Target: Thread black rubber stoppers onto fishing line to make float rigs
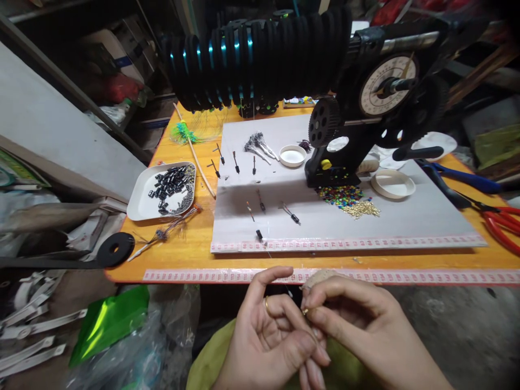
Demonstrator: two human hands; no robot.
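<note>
Landmark: the grey board (pixel 398 219), flat on the orange table (pixel 162 150). Black machine (pixel 260 67), row of dark discs along it, looms over the board's far edge; its foot stands on the board.

Both hands are just off the board's near edge. Left hand (pixel 272 336): palm up, forefinger raised apart, thumb lying over the other fingers (a thin ring shows); cannot tell whether they grip anything. Right hand (pixel 357 319): thumb and forefinger pinched together on the tiny gold piece.

White tray (pixel 140 201), holding black and grey parts, sits left of the board. Red-handled tool (pixel 498 227) lies at its right end; black disc (pixel 116 249) beyond its left near corner. On the board: coloured beads (pixel 339 195) beside the machine's foot, gold bits (pixel 365 209) next to them.

Smallest: the tiny gold piece (pixel 305 312), at the right fingertips, nearer me than the board.
</note>
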